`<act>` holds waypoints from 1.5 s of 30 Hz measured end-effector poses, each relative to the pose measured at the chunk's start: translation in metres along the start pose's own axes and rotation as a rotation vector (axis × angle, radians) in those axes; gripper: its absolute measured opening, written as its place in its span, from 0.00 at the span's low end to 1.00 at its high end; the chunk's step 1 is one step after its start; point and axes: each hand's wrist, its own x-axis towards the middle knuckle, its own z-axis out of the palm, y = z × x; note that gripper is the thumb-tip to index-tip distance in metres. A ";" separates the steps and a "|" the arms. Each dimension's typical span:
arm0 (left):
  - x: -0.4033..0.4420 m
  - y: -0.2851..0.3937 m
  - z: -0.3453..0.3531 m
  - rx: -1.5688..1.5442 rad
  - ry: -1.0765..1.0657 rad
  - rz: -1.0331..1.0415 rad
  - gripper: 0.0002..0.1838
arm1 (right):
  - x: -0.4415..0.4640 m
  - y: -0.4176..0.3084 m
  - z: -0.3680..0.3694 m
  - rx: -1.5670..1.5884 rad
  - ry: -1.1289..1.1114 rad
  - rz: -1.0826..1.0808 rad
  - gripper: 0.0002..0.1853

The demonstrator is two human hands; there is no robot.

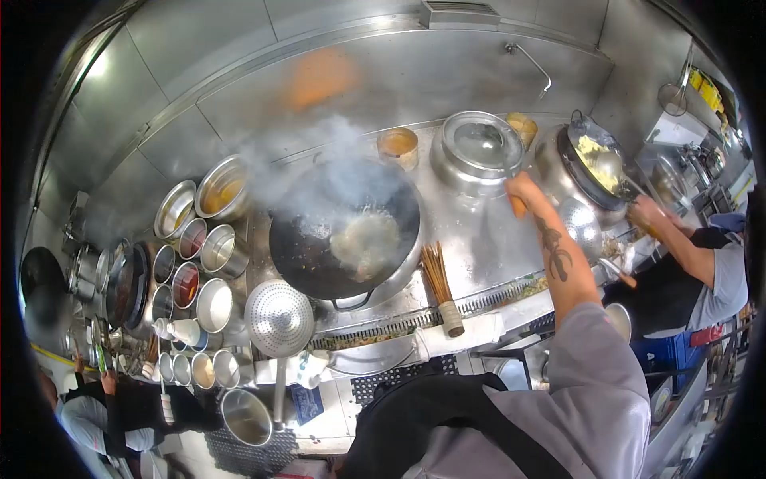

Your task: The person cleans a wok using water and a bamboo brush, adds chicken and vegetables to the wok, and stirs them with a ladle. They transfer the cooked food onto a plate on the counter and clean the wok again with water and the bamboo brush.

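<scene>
"First entry: the right hand [520, 188]?"

"One, at the end of an outstretched, tattooed forearm [556, 254]. It was curled closed around an orange-brown handle [519, 208], just beside the right side of a steel pot [471, 184]. What the handle belonged to, I could not tell."

"And the left hand?"

"Out of view; its state could not be told."

"Location of the pot?"

"Upright on the steel surface [495, 231], to the right of a large dark wok [299, 259]. Tub of orange contents [397, 145], one, stood between the two, toward the back. A second, yellowish tub [523, 128] was behind the pot's right side."

"Wok, contents?"

"Pale matter [365, 243], partly veiled by whitish vapour [335, 164]."

"Sundries?"

"Brush of thin sticks [437, 279], one, bound at the handle, lying right of the wok. Perforated ladle [279, 319], one, at its front left. Steel containers [214, 305], assorted, grouped farther left."

"Other persons?"

"Two: a co-worker [658, 279] at the right, by a second wok [576, 173] of yellow food [592, 153], and another person [120, 407] at the left."
</scene>
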 end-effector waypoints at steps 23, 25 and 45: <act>0.041 0.369 -0.230 0.216 0.954 1.190 0.10 | -0.232 -0.043 0.058 1.737 -1.164 0.279 0.20; 0.037 0.375 -0.220 0.173 0.898 1.115 0.12 | -0.240 -0.045 0.094 1.760 -1.236 0.379 0.20; 0.047 0.373 -0.225 0.171 0.859 1.068 0.11 | -0.232 -0.157 0.170 0.800 -0.658 0.009 0.09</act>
